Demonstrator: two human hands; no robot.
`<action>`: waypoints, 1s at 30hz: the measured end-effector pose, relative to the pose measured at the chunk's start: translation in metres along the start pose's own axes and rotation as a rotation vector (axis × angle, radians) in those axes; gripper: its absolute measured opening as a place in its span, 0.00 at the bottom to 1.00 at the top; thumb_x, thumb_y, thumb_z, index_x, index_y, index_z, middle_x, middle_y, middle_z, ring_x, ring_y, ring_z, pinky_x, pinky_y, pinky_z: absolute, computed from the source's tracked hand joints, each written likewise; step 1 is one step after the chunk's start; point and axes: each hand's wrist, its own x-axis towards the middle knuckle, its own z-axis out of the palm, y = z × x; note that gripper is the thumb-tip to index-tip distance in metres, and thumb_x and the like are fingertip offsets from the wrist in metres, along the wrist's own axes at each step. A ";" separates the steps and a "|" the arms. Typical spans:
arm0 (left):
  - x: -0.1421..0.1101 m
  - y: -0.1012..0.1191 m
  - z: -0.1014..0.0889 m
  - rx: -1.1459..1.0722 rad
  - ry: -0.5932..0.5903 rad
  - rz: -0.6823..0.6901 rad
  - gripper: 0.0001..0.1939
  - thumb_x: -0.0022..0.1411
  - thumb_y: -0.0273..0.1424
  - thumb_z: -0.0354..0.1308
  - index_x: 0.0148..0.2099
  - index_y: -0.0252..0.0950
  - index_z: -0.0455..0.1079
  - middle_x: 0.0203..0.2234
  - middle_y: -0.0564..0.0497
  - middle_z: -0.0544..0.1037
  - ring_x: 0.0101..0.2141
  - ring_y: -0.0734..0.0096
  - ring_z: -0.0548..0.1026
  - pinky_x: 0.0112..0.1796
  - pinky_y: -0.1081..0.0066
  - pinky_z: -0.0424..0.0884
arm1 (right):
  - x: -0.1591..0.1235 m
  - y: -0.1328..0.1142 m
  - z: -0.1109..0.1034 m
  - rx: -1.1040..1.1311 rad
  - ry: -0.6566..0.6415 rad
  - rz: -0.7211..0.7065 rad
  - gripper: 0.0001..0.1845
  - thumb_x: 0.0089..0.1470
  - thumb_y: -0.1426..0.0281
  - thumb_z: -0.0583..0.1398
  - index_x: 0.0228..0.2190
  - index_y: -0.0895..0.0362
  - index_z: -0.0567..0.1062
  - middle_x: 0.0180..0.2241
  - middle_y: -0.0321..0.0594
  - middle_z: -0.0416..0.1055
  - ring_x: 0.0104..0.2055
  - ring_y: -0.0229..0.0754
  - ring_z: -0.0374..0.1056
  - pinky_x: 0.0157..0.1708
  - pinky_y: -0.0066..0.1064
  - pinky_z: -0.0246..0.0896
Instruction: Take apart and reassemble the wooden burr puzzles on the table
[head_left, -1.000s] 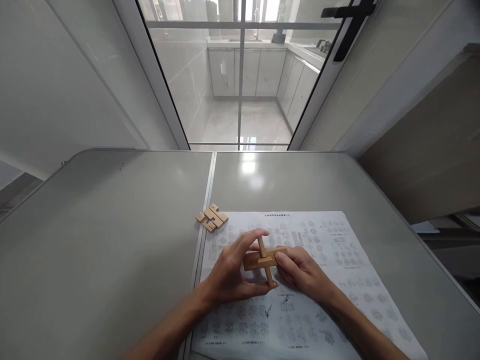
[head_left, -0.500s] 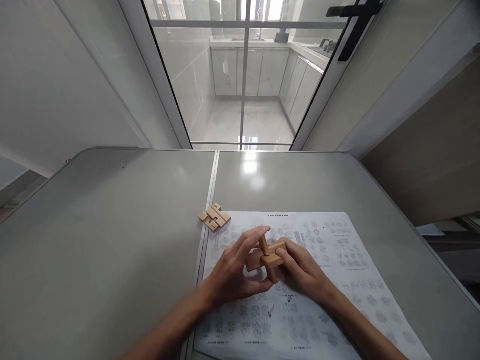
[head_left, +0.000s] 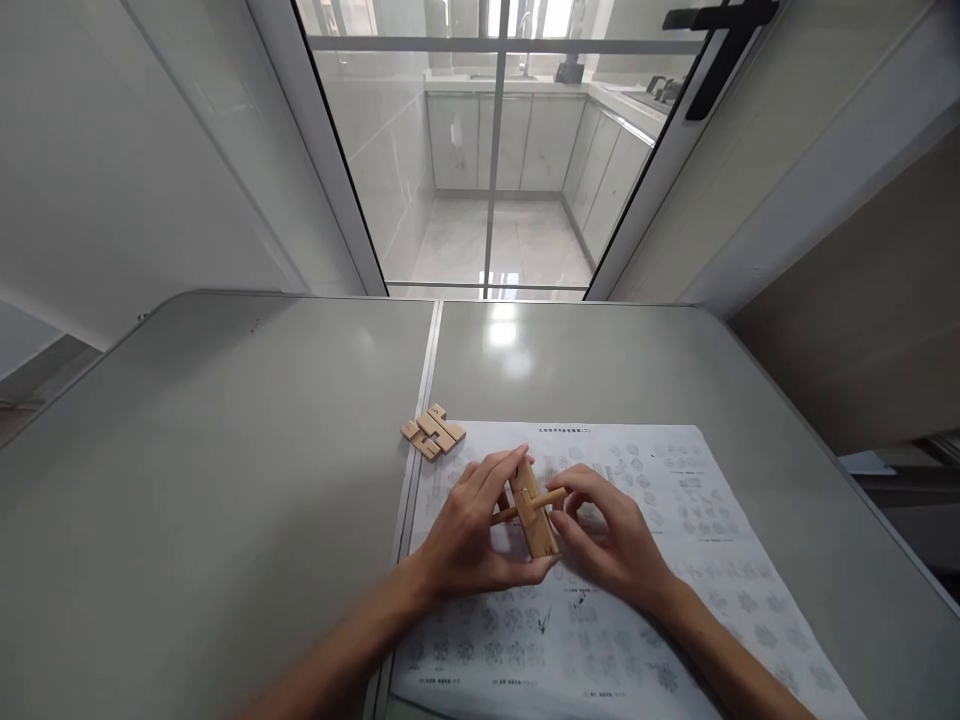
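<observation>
Above the printed sheet, my left hand (head_left: 466, 530) grips a wooden interlocking puzzle (head_left: 538, 525) between thumb below and fingers above. The puzzle consists of light flat pieces joined together, tilted upright, with a rod (head_left: 551, 498) crossing through them and sticking out on both sides. My right hand (head_left: 615, 535) has its thumb and forefinger curled at the rod's right end; the exact contact is partly hidden. Beyond my left hand, several notched wooden pieces (head_left: 442, 432) lie flat together at the sheet's upper left corner.
The large paper sheet (head_left: 720, 560), printed with rows of small diagrams, covers the near right of the grey table (head_left: 300, 420). A metal seam (head_left: 429, 360) runs down the tabletop. Past the far edge stands a glazed door (head_left: 493, 150) with a black handle (head_left: 724, 20).
The puzzle has turned in my hands, so its flat pieces now stand upright and the rod points right. My right hand has shifted from the pieces' right end to the rod's end.
</observation>
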 end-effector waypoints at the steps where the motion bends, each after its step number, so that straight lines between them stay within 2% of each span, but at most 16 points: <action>1: 0.000 0.000 0.000 -0.006 -0.015 -0.001 0.55 0.52 0.34 0.74 0.75 0.42 0.50 0.61 0.37 0.74 0.60 0.46 0.75 0.59 0.49 0.74 | 0.000 0.001 0.000 -0.002 -0.002 0.003 0.06 0.70 0.70 0.59 0.47 0.51 0.73 0.38 0.42 0.74 0.33 0.42 0.69 0.33 0.35 0.70; 7: 0.000 0.000 -0.002 -0.006 -0.052 -0.003 0.55 0.53 0.42 0.76 0.75 0.42 0.51 0.61 0.37 0.75 0.60 0.44 0.75 0.60 0.48 0.72 | 0.002 0.002 -0.004 0.041 -0.042 0.035 0.06 0.71 0.71 0.57 0.43 0.52 0.75 0.35 0.40 0.75 0.33 0.42 0.70 0.34 0.35 0.69; 14: 0.003 0.000 -0.009 -0.032 -0.103 -0.023 0.51 0.54 0.41 0.75 0.74 0.42 0.56 0.60 0.39 0.77 0.59 0.45 0.76 0.59 0.50 0.73 | 0.000 -0.001 -0.005 0.051 -0.019 0.048 0.07 0.71 0.69 0.58 0.43 0.52 0.77 0.34 0.39 0.76 0.31 0.42 0.69 0.33 0.34 0.68; 19: 0.005 -0.003 -0.011 -0.052 -0.081 0.000 0.50 0.52 0.41 0.76 0.72 0.42 0.59 0.59 0.40 0.78 0.57 0.47 0.78 0.57 0.52 0.74 | -0.002 -0.001 -0.002 0.024 0.021 0.070 0.07 0.71 0.68 0.59 0.42 0.52 0.78 0.34 0.40 0.76 0.30 0.42 0.68 0.31 0.34 0.67; 25: 0.005 -0.005 -0.011 -0.037 -0.076 0.007 0.48 0.51 0.42 0.76 0.70 0.42 0.60 0.57 0.41 0.79 0.55 0.48 0.79 0.55 0.53 0.74 | -0.004 0.002 -0.006 0.046 -0.038 0.070 0.07 0.71 0.68 0.59 0.44 0.52 0.78 0.35 0.41 0.77 0.32 0.43 0.70 0.33 0.36 0.67; 30: 0.005 -0.007 -0.012 -0.035 -0.078 0.005 0.48 0.51 0.41 0.76 0.70 0.43 0.59 0.55 0.43 0.80 0.50 0.51 0.81 0.54 0.53 0.75 | -0.001 -0.002 -0.008 0.061 -0.081 0.033 0.06 0.71 0.68 0.59 0.42 0.52 0.78 0.33 0.39 0.76 0.30 0.42 0.68 0.31 0.34 0.65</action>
